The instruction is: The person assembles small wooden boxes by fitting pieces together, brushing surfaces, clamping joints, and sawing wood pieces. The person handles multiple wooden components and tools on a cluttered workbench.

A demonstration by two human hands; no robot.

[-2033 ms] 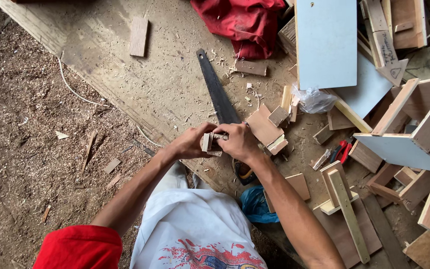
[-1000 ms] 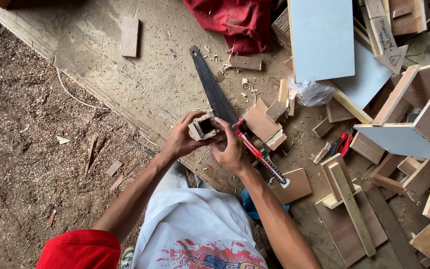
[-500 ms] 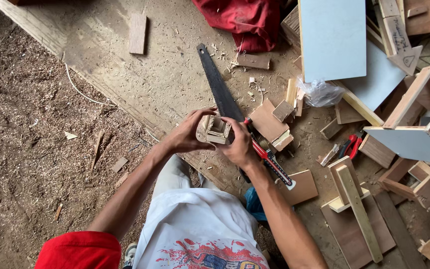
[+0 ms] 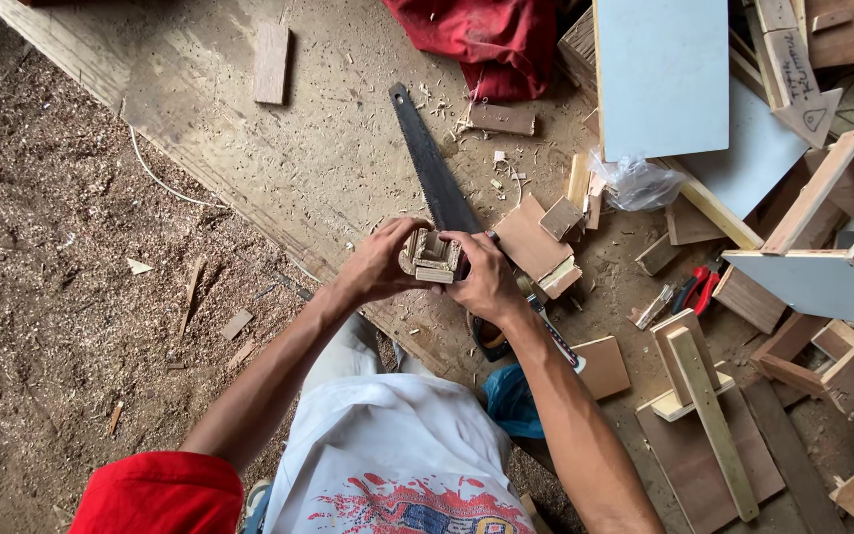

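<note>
Right now a small wooden box (image 4: pixel 434 257) sits clamped between the fingers of the left hand (image 4: pixel 380 263) and right hand (image 4: pixel 486 280), held just above the handsaw (image 4: pixel 432 163) lying on the sawdust-strewn plywood board (image 4: pixel 338 148).

A pale tan small wooden box frame (image 4: pixel 434 257) sits centre; at twelve o'clock a dark grey steel saw blade (image 4: pixel 432 163), a crumpled red cloth (image 4: pixel 486 40); at one o'clock a pale blue flat board (image 4: pixel 662 74); sawdust-speckled brown wooden floor (image 4: pixel 328 148).
</note>
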